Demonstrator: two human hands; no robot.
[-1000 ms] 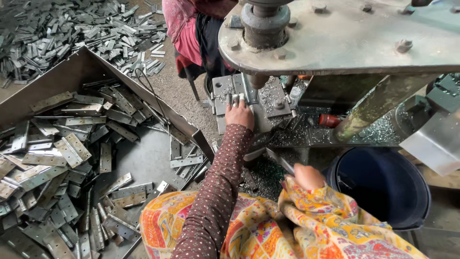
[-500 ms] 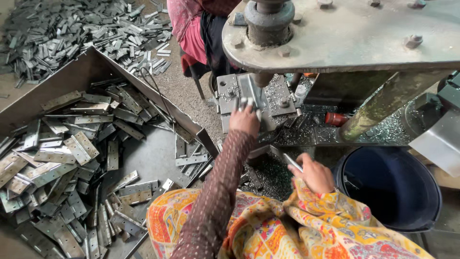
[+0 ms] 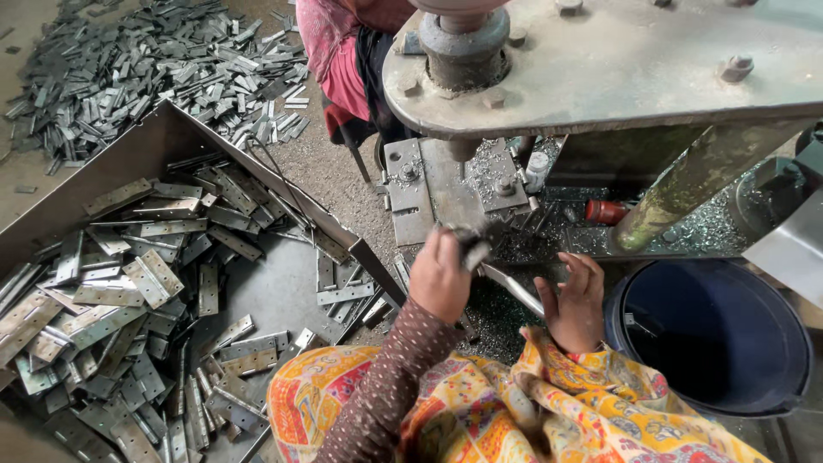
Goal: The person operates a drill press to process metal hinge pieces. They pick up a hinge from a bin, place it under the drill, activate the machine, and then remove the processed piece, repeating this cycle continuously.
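L hand [image 3: 439, 276] clamped on small metal piece [image 3: 472, 249], held just in front of press bed [image 3: 446, 193]. R hand [image 3: 576, 302] open, fingers spread, holding nothing, beside blue bucket [image 3: 776, 377]. Tray of hinge plates [image 3: 154, 283] at left.

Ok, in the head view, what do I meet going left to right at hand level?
Tray of metal hinge plates → left hand holding a small metal piece → right hand, open → dark blue bucket.

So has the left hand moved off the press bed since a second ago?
Yes. The left hand has drawn back from the press bed toward the person, and now holds a small metal piece clear of it.
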